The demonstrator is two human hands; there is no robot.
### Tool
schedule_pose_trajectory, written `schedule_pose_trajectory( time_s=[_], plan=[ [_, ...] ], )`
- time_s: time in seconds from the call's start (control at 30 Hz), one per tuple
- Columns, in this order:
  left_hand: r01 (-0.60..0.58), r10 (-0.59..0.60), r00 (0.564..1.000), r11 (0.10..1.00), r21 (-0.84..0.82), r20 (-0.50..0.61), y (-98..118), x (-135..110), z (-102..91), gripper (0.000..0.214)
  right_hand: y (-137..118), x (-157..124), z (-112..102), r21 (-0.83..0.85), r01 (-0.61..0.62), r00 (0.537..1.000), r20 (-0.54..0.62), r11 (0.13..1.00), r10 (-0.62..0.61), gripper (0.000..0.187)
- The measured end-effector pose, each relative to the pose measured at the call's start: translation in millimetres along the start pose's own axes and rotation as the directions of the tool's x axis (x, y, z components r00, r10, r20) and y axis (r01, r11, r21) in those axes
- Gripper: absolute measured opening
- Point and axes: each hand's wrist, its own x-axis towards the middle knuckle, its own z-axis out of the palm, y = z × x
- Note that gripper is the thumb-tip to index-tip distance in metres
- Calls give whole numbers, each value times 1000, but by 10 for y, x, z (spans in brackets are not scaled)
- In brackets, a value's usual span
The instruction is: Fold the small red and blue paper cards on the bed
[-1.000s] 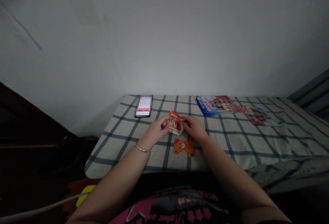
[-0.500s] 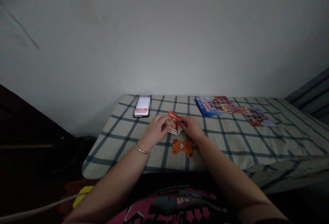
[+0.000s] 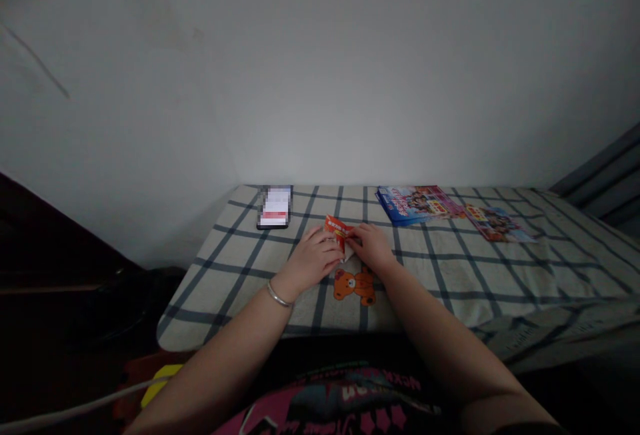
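Observation:
A small red and white printed paper (image 3: 336,224), bent along a fold, is between my two hands above the checked tablecloth. My left hand (image 3: 315,254) grips it from the left, its fingers lying across the printed face and hiding the lower part. At the right edge, my right hand (image 3: 371,246) pinches the paper between thumb and fingers. A white inner side shows near the right fingertips. Just below the paper is an orange teddy bear picture (image 3: 353,285) on the cloth.
A phone (image 3: 275,207) with a lit screen lies at the back left. Colourful printed booklets (image 3: 417,204) and a separate printed sheet (image 3: 500,223) lie at the back right. The wall (image 3: 320,88) rises behind the table's far edge. A pale cable (image 3: 75,410) runs at lower left.
My left hand has slid rightward over the paper, its fingers now covering more of the printed face. My right hand keeps its pinch at nearly the same spot.

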Motion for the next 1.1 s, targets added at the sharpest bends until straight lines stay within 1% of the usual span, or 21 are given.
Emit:
schedule_pose_trajectory(
  time_s=[0.13,0.2,0.43,0.6,0.73,0.9,1.0,1.1],
  plan=[
    [-47,47,998,999,-18,29,-6,-1,18,15,-13,-9,-14,-10,-24,1000,3,1000,24,13],
    [-50,51,998,998,-27,33,-5,-2,32,14,-16,-14,-16,-15,-37,999,2,999,37,13],
    [-1,3,998,999,-37,70,37,-3,54,14,-38,-24,-28,-28,-56,998,-24,998,55,12],
    [30,-33,995,999,26,92,75,10,66,17,-26,-21,-18,-6,-48,999,-21,999,48,12],
    [56,-61,995,996,64,73,112,39,40,17,9,-18,16,35,-37,999,-39,999,38,12],
    [116,-118,993,991,70,30,150,54,-17,18,36,-13,37,114,-11,999,-49,993,17,14],
    [200,-200,980,976,85,-10,138,38,-42,22,38,-19,31,141,-9,998,-63,990,18,18],
    [261,-261,965,963,60,-21,86,16,-60,22,48,-29,27,138,-17,997,-68,990,26,18]
  ],
)
